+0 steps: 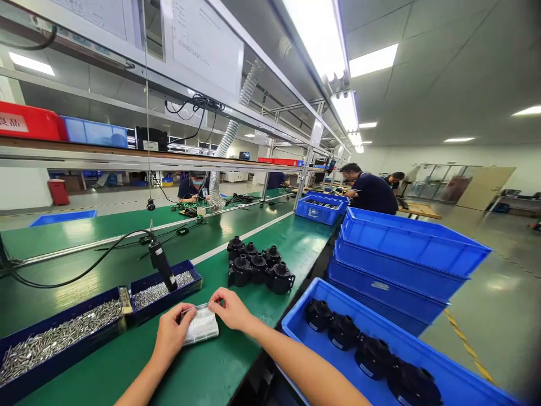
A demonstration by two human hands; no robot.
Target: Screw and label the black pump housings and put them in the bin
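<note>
My left hand (171,332) and my right hand (230,309) both pinch the top edge of a small clear plastic bag (202,326) of white parts, which lies on the green bench (203,372) in front of me. Just beyond the bag stands a cluster of several black pump-like housings (257,268). To the left, a black electric screwdriver (163,265) rests tip-down in a dark blue tray of screws (164,290).
A longer tray of screws (54,338) lies at the far left. Blue crates (406,265) are stacked to the right, the nearest blue crate (296,324) holding black housings. Other people work farther along the line. Cables cross the bench.
</note>
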